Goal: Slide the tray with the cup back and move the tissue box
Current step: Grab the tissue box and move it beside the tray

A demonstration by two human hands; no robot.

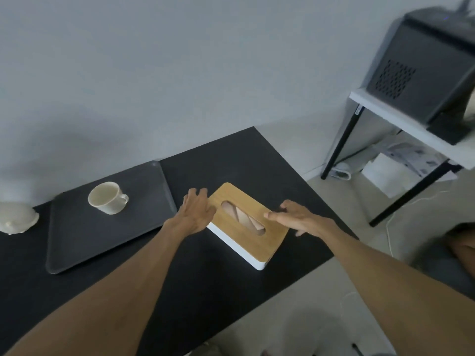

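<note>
Head view: the tissue box lies on the black table, just right of the tray holding the cup. Its long axis runs diagonally, far-left to near-right. The left hand and right hand, both with fingers spread, flank its long sides, neither clamped on it.

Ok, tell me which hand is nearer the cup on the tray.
Left. The left hand rests at the tissue box's left end, just right of the tray that holds the cup. The right hand is at the box's far right side, farther away.
</note>
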